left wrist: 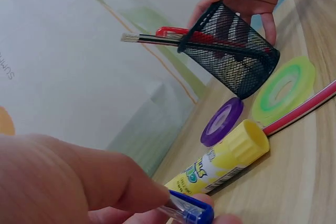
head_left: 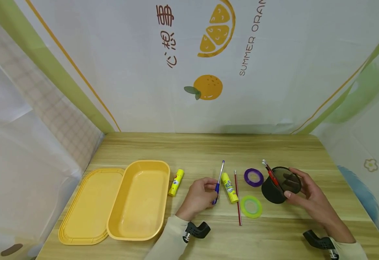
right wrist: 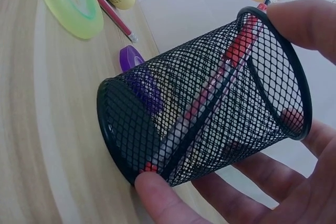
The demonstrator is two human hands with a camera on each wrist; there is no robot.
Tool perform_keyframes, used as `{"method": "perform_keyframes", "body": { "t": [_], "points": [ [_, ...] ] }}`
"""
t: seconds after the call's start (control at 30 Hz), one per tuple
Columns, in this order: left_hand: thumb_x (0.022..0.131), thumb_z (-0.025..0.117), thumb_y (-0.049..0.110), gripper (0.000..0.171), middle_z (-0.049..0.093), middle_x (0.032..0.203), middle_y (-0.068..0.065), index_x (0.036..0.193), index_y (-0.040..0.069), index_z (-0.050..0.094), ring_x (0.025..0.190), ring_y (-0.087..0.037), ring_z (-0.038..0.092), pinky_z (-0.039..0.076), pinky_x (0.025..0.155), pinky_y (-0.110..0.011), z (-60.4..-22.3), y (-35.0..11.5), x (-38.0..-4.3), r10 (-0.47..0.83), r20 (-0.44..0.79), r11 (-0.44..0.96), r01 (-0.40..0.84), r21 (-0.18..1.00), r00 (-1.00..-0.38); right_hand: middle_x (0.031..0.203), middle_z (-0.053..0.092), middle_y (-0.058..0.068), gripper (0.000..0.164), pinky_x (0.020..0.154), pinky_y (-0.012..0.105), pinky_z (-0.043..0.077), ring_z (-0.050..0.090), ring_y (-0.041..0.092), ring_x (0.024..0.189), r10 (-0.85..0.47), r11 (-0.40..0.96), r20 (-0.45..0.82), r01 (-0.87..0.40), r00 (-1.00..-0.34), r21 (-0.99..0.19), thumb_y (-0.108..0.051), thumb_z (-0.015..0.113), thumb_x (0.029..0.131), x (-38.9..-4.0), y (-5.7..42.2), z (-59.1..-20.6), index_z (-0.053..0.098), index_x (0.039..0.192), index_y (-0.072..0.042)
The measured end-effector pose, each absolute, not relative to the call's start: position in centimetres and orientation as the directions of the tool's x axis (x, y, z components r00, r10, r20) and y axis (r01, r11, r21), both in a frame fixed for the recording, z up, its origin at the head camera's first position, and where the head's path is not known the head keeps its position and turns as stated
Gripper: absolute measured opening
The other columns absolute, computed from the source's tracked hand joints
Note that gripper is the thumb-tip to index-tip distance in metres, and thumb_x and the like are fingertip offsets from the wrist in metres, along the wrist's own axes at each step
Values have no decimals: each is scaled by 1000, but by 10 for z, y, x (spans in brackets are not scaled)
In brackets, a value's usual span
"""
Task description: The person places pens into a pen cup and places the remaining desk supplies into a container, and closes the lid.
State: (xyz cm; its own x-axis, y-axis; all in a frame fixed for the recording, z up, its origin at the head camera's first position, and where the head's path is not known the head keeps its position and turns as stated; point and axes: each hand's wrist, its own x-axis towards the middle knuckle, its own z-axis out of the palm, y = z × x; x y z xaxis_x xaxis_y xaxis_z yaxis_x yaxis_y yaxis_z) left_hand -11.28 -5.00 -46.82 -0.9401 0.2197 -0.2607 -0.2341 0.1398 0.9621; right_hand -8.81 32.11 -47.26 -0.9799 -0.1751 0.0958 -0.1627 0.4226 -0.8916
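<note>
My left hand (head_left: 200,198) pinches a blue pen (head_left: 221,173) between thumb and fingers, just left of a yellow glue stick (head_left: 229,187). In the left wrist view the pen's blue end (left wrist: 197,213) sticks out past the thumb. My right hand (head_left: 314,196) grips a black mesh pen holder (head_left: 273,192), tilted with its mouth toward the upper right in the right wrist view. A red pen (left wrist: 184,34) and dark pencils (left wrist: 152,39) lean inside the holder, their ends out over the rim.
Between the hands lie a red-striped pencil (head_left: 238,202), a purple tape roll (head_left: 253,177) and a green tape roll (head_left: 251,207). Left of them are another glue stick (head_left: 176,182), a yellow box (head_left: 143,202) without its cover and a yellow lid (head_left: 91,206). A printed curtain (head_left: 127,90) hangs behind the table.
</note>
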Motion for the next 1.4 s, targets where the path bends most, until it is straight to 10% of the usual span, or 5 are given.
{"method": "perform_keyframes", "body": {
  "t": [0.57,1.4],
  "points": [
    [80,72,-8,43,74,109,-12,122,2,73,87,-15,70,60,72,-26,-456,-53,-112,300,-225,125,-196,973,-927,147,47,-10,79,79,29,62,58,-3,119,-167,437,87,-153,-982,-886,-7,66,104,-88,323,-472,24,169,-21],
    [98,75,14,22,77,119,-6,120,14,79,104,-13,69,58,91,-26,-419,-55,-110,330,65,62,90,994,-942,151,43,4,77,75,42,66,64,0,114,-159,376,81,-137,-984,-917,-6,64,105,-90,321,-477,25,169,-22]
  ]
}}
